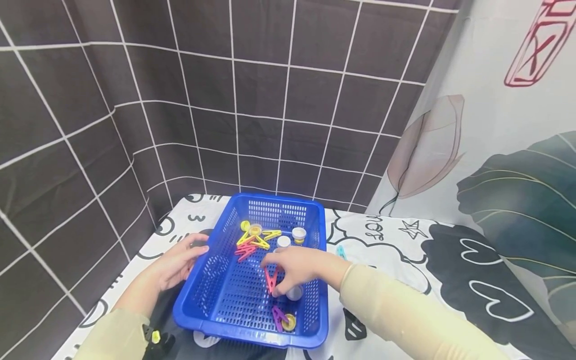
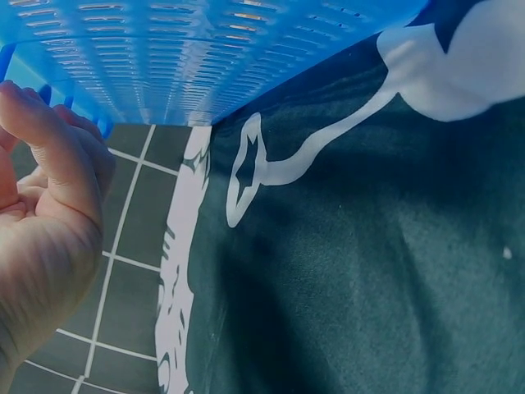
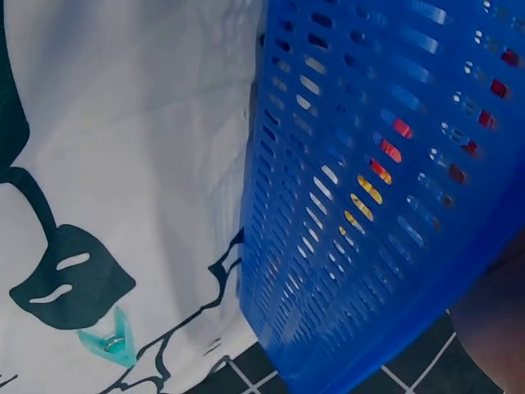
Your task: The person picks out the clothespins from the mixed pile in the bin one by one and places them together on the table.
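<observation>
My right hand point(image 1: 299, 267) reaches into a blue plastic basket point(image 1: 318, 220) and pinches a red clothespin point(image 1: 271, 280) between thumb and fingers. Beside the thumb stands a small round container point(image 1: 294, 293), partly covered by the hand. A purple clothespin point(image 1: 278, 317) lies near a round yellow container point(image 1: 289, 323) at the basket's near end. Further back are several yellow clothespins point(image 1: 260, 242) and other red clothespins point(image 1: 245, 249). My left hand point(image 1: 177, 260) is at the basket's left rim, with thumb and finger tips touching it and the other fingers loosely bent in the left wrist view.
White-lidded containers point(image 1: 299, 233) stand at the basket's far right; a small yellow-topped jar point(image 1: 255, 229) is further left. On the patterned cloth point(image 1: 360, 245) outside the basket lies a teal clothespin point(image 3: 115, 338). A dark gridded curtain point(image 1: 261, 90) hangs behind.
</observation>
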The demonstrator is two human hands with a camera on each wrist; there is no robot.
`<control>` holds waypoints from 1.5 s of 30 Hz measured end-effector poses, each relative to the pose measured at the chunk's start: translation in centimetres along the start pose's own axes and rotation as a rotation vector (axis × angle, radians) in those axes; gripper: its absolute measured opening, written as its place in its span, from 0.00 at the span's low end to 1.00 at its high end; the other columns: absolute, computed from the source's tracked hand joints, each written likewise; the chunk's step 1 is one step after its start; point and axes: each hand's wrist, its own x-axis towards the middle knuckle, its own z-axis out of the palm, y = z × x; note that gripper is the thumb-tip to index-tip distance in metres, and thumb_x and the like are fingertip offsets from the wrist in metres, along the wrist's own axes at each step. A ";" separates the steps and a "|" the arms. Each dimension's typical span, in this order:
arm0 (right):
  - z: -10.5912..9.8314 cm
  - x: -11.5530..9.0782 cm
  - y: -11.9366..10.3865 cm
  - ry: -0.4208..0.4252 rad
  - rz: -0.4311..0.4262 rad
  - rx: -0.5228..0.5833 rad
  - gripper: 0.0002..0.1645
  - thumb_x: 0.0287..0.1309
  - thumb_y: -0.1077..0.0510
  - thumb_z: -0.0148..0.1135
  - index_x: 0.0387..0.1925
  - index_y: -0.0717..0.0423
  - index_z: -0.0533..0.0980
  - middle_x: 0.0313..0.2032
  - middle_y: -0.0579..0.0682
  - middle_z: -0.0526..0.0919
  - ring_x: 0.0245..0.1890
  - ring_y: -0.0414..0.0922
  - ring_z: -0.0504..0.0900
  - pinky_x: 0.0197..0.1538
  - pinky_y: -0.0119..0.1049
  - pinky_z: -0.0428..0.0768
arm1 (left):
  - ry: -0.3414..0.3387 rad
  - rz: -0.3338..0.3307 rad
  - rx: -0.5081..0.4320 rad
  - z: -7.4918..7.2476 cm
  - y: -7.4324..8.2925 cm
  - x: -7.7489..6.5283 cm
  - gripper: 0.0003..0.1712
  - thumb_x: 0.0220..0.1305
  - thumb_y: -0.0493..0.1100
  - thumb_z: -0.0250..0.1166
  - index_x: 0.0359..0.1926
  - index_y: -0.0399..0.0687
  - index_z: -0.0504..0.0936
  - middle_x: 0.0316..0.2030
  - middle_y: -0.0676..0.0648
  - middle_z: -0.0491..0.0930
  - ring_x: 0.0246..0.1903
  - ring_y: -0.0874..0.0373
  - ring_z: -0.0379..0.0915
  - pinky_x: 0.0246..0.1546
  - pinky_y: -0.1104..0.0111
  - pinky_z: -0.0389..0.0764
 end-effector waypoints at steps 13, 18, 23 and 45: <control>-0.9 -0.7 0.8 0.025 0.039 0.037 0.36 0.46 0.39 0.67 0.56 0.44 0.71 0.44 0.47 0.78 0.41 0.38 0.75 0.45 0.37 0.78 | 0.005 0.004 0.008 0.0 -0.1 0.0 0.22 0.69 0.42 0.53 0.58 0.44 0.55 0.34 0.44 0.82 0.28 0.55 0.81 0.26 0.64 0.84; -1.3 -1.1 1.4 0.054 0.028 0.030 0.34 0.45 0.41 0.67 0.55 0.45 0.72 0.41 0.45 0.78 0.38 0.38 0.75 0.43 0.34 0.77 | 0.009 0.005 0.009 -0.1 -0.2 -0.1 0.22 0.69 0.42 0.53 0.58 0.45 0.55 0.35 0.44 0.82 0.29 0.55 0.81 0.28 0.64 0.84; -1.5 -1.7 2.2 0.076 0.061 0.039 0.35 0.46 0.40 0.67 0.55 0.47 0.72 0.43 0.48 0.78 0.39 0.41 0.75 0.44 0.37 0.77 | 0.015 0.006 0.011 -0.1 -0.2 0.0 0.21 0.69 0.42 0.53 0.57 0.46 0.55 0.37 0.45 0.81 0.31 0.55 0.81 0.29 0.63 0.84; -2.2 -4.5 5.8 0.166 0.193 0.082 0.34 0.43 0.41 0.67 0.53 0.49 0.72 0.39 0.46 0.77 0.37 0.43 0.75 0.40 0.40 0.78 | 0.005 0.003 0.003 -0.2 -0.4 0.0 0.21 0.70 0.42 0.52 0.58 0.45 0.55 0.36 0.45 0.81 0.29 0.55 0.81 0.27 0.64 0.84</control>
